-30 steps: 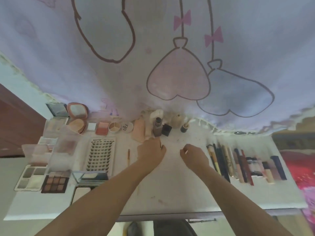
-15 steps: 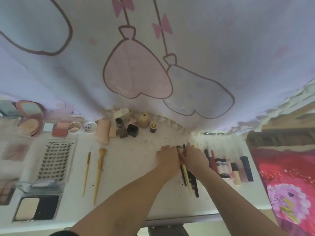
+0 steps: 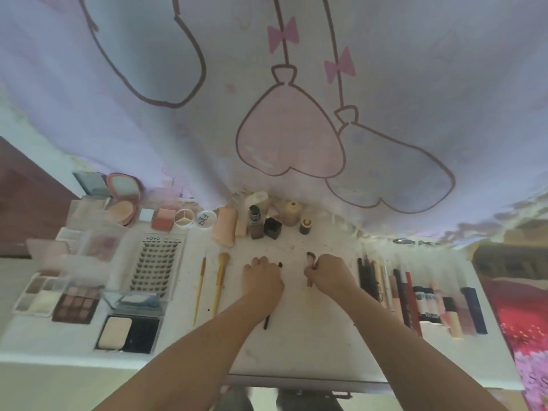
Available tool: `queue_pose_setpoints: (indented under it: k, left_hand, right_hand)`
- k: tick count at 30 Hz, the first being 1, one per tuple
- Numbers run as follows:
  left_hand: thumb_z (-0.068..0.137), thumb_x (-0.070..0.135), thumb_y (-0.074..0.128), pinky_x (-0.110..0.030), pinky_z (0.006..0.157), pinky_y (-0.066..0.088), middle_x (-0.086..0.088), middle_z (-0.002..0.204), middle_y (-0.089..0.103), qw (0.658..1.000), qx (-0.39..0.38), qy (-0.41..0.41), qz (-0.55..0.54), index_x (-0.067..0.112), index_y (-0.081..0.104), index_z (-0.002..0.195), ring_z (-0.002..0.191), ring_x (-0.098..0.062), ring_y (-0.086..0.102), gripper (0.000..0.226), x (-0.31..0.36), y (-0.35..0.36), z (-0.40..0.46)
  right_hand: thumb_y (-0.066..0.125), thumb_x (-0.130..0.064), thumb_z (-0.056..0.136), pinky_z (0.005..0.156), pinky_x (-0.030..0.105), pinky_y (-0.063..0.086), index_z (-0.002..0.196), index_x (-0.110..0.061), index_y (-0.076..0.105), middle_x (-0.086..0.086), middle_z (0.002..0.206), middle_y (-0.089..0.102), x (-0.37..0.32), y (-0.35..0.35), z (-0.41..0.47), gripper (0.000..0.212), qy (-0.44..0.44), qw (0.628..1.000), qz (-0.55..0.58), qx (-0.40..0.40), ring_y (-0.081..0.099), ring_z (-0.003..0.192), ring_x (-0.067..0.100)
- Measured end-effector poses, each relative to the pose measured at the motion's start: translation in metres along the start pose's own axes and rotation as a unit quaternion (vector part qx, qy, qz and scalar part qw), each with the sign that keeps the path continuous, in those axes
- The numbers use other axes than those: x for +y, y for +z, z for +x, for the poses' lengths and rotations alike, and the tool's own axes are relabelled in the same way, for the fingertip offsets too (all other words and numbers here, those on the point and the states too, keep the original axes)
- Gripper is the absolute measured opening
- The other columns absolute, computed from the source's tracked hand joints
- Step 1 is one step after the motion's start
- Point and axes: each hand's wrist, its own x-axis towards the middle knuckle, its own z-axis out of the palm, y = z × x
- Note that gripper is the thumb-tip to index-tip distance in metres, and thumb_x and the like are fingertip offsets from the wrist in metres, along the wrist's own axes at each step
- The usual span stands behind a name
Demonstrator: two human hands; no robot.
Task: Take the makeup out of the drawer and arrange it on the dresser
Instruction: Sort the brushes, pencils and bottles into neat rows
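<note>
two hands mid-worktop: left hand (image 3: 261, 281) gripping a dark brush (image 3: 267, 318), right hand (image 3: 332, 277) gripping a tan brush (image 3: 310, 258).

hands (image 3: 261, 280) parted, each holding a brush (image 3: 310, 259)

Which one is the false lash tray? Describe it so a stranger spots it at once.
Start at the white dresser and look left of the two gold-handled brushes. The lash tray lies flat between them and the palettes. Unlike those, it holds rows of small dark lashes under the printed letters XOYO.

lash tray (image 3: 157, 262): "xoyo" | round pot (image 3: 205, 219): "blbt" (sideways, unsure)
</note>
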Motion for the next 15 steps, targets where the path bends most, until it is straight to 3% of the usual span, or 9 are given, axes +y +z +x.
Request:
queue_pose_setpoints:
  k: [2,6,10,15]
  left_hand:
    - [0.095,0.028,0.039,-0.034,0.088,0.036,-0.007,0.119,0.05,1.0,0.016,-0.017,-0.003,0.012,0.056,0.117,0.111,-0.024,0.045,0.032,-0.03,0.005,-0.008]
    - [0.094,0.029,0.042,-0.036,0.096,0.035,-0.01,0.14,0.036,0.998,0.039,-0.045,-0.011,0.012,0.057,0.12,0.121,-0.026,0.042,0.034,-0.071,0.011,-0.016]
    - [0.093,0.026,0.043,-0.036,0.094,0.036,-0.008,0.128,0.049,0.996,0.064,-0.05,-0.019,0.012,0.06,0.113,0.122,-0.027,0.042,0.029,-0.094,0.016,-0.019]
    - [0.092,0.024,0.043,-0.034,0.083,0.037,-0.007,0.113,0.054,0.996,0.082,-0.044,0.005,0.012,0.059,0.107,0.107,-0.025,0.048,0.025,-0.109,0.013,-0.021]
  right_hand:
    - [0.053,-0.034,0.089,0.06,0.026,0.04,0.084,-0.011,0.055,0.006,0.081,0.059,-0.025,0.014,-0.005,0.024,-0.016,1.0,0.009,-0.018,0.06,0.078,0.025]
    - [0.052,-0.035,0.089,0.059,0.026,0.039,0.087,-0.011,0.056,0.007,0.086,0.059,-0.066,0.047,-0.012,0.024,-0.032,0.999,0.013,-0.04,0.059,0.079,0.023]
    - [0.049,-0.036,0.09,0.061,0.028,0.041,0.095,-0.008,0.064,0.011,0.094,0.066,-0.089,0.072,-0.012,0.032,-0.033,0.999,0.023,-0.032,0.064,0.085,0.026]
    - [0.047,-0.04,0.092,0.066,0.028,0.044,0.103,-0.011,0.062,0.008,0.101,0.066,-0.104,0.087,-0.007,0.035,-0.033,0.999,0.02,-0.018,0.063,0.091,0.024]
